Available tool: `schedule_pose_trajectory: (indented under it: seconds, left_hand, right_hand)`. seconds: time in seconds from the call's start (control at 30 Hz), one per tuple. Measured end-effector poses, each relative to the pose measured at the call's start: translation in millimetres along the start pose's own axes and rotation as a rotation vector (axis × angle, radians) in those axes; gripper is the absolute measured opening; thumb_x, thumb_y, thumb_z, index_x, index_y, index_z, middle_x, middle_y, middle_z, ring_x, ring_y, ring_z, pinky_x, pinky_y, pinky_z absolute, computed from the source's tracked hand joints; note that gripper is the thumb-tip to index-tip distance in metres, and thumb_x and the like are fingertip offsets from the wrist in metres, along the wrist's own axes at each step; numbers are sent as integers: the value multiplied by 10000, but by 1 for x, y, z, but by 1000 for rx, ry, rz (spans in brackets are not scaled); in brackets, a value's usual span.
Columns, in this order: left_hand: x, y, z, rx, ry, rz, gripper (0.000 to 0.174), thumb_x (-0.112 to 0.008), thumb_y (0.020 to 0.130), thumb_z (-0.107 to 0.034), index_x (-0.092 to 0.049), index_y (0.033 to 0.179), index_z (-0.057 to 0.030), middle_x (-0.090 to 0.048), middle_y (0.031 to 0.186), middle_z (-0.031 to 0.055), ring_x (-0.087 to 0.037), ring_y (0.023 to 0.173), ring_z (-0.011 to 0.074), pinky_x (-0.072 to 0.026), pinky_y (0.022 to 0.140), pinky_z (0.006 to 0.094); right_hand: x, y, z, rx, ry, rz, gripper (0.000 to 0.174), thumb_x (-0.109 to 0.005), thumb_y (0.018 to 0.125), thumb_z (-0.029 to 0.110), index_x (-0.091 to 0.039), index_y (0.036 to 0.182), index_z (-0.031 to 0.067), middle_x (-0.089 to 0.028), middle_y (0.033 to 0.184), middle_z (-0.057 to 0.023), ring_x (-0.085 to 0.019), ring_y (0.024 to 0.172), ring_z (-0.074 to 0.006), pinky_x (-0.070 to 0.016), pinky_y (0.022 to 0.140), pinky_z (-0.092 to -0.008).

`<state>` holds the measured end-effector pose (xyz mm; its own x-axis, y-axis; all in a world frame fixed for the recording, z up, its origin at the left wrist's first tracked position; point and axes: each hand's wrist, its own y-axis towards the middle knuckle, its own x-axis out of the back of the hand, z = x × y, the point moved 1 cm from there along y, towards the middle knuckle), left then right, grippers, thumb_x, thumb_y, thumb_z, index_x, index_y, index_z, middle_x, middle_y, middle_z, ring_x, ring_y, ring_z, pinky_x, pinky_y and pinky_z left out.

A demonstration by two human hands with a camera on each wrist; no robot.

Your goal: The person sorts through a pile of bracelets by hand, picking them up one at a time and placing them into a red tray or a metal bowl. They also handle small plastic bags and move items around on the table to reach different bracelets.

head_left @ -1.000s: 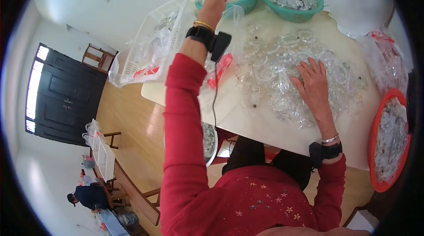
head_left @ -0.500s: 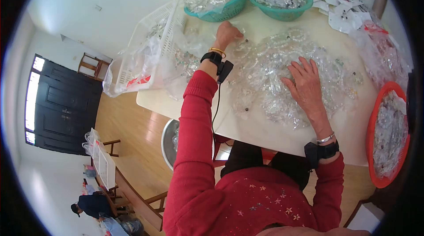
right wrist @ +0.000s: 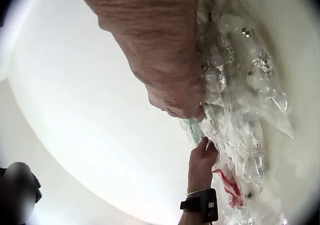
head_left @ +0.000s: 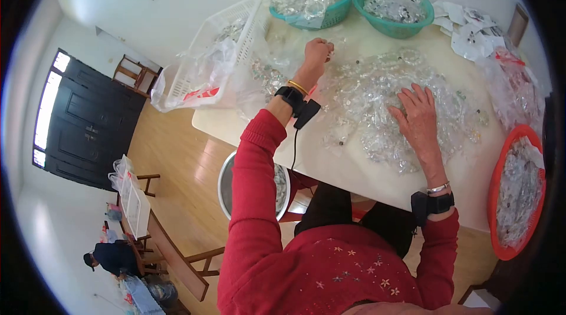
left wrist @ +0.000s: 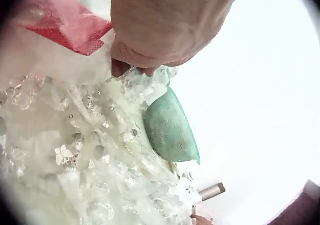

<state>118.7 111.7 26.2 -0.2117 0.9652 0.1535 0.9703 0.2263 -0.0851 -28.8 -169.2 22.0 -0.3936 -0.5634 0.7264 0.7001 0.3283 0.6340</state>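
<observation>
A broad heap of clear plastic packets [head_left: 383, 109] with beaded pieces inside covers the middle of the table. On its right part rests my right hand [head_left: 420, 123], palm down with fingers spread. My left hand [head_left: 317, 55] is at the heap's upper left, below a green basket, fingers curled. In the left wrist view clear plastic [left wrist: 142, 82] shows at the fingertips of this hand [left wrist: 170, 25], pinched between them; the thumb is mostly hidden. The right wrist view shows the right hand [right wrist: 160, 60] against the packets [right wrist: 220, 85], its fingers mostly hidden.
Two green baskets [head_left: 321, 17] [head_left: 395, 29] of packets stand at the back. A white crate [head_left: 242, 38] is on the left, a red basket [head_left: 495, 215] at the right edge. White cards [head_left: 471, 44] lie back right. A metal basin [head_left: 226, 188] sits below the table; a person [head_left: 115, 258] is far left.
My left hand has come down from above the left green basket to the table beside the heap. My right hand has stayed on the heap. The head view has shifted slightly.
</observation>
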Motion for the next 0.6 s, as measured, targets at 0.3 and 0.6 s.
schedule_pose_trajectory:
  seconds: [0.3, 0.6]
  left_hand:
    - [10, 9, -19, -141, -594, 63, 131, -608, 807, -141, -542, 918, -116, -550, 799, -16, -512, 765, 112, -408, 694, 317]
    - [9, 26, -54, -158, -443, -336, 47, -586, 789, -91, -625, 815, -88, -579, 727, -15, -503, 657, 99, -379, 582, 270]
  right_hand:
    - [2, 0, 0, -9, -6, 14, 333, -665, 755, 220, -597, 989, -6, -591, 1066, -131, -461, 1125, -327, -302, 994, -487]
    - [1, 2, -1, -7, 14, -6, 327, -671, 748, 213, -599, 975, -11, -592, 1051, -134, -466, 1114, -331, -303, 992, -488]
